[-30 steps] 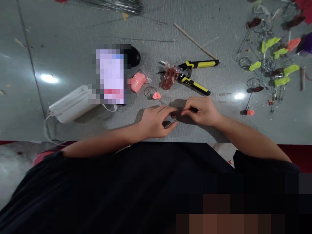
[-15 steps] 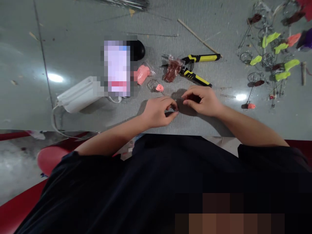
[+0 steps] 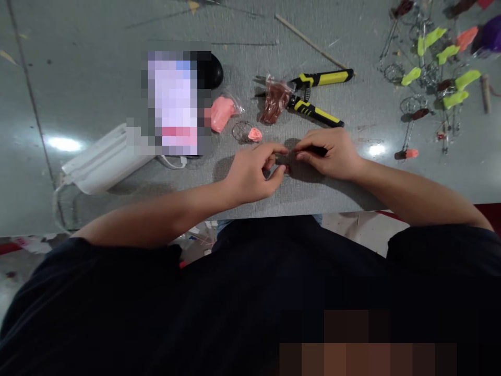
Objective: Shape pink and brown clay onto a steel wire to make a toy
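Note:
Near the table's front edge my left hand has its index finger and thumb apart, the other fingers curled. Facing it, close to its fingertips, my right hand is closed in a pinch; whatever it holds is too small or hidden to name. Just beyond my left hand lies a small pink clay-like piece beside a loop of thin wire. Farther off, a plastic bag of brown clay-like material rests on yellow-and-black pliers, whose handles are spread. A packet of pink clay-like material is left of them.
A blurred-out phone and a white device with a cable stand at left, near a black rounded object. A thin stick lies behind the pliers. Several twisted wire pieces with green lumps spread across the right.
My left index finger has straightened away from the thumb. My right fingertips have drawn closer together. The view has shifted, so the phone and white device appear farther left.

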Motion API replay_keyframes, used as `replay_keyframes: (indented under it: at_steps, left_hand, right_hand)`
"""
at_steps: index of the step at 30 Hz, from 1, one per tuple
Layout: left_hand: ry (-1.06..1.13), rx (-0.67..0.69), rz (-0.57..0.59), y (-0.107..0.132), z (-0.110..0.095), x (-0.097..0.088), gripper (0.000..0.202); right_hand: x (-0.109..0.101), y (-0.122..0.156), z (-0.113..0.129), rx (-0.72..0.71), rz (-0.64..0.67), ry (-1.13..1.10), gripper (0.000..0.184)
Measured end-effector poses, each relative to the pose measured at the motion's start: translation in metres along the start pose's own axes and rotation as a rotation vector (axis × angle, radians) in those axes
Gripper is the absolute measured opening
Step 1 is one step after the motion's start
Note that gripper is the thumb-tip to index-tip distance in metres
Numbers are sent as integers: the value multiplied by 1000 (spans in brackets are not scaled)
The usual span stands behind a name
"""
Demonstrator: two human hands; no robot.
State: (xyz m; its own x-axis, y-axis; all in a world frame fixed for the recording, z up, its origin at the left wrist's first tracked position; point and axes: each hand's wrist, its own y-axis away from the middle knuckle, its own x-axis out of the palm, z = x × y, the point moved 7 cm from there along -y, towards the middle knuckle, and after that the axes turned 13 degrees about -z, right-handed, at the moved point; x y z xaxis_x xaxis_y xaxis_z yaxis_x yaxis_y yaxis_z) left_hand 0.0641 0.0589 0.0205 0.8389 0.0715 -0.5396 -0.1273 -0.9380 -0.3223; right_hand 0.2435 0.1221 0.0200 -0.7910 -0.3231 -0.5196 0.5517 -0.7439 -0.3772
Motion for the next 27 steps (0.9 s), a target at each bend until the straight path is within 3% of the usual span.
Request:
replay_keyframes:
  at_steps: [6, 11, 17, 24, 27]
  left_hand:
    - [-43, 77, 36, 4, -3, 3, 22]
    - [-61, 35, 31, -1, -1, 1, 22]
    - [-38, 85, 62, -4, -2, 5, 15]
    - [-51, 101, 41, -3, -3, 3, 18]
    - [-43, 67, 5, -5, -1, 0, 18]
  right_hand:
    - [-1, 3, -1, 23, -42, -29, 18]
    - [0, 6, 7, -62, -35, 37, 17]
    - [4, 8, 16, -237, -41, 77, 5]
    - [4, 7, 21, -305, -6, 129, 11]
    - [3, 7, 23, -326, -9, 136, 26]
